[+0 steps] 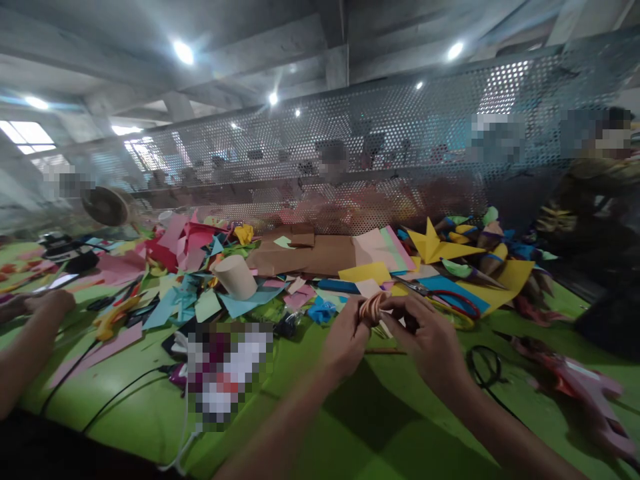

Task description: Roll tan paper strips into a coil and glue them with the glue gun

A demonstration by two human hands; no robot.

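Note:
Between my two hands is a small peach-coloured roll of paper with ridged, wrapped layers. My left hand grips its left side, fingers closed around it. From the right, my right hand pinches its edge between thumb and fingers. Both hands are raised a little over the green table, and their shadow falls below. A thin brown stick lies on the table under the hands. Scissors with red handles lie just beyond my right hand. A crumpled blue paper piece is left of the roll.
A pink glue gun and a black cable lie at right. A yellow glue gun, a tape roll and a blurred-out object are at left. Coloured paper and a yellow star line the back. Another person's arm reaches in from the left.

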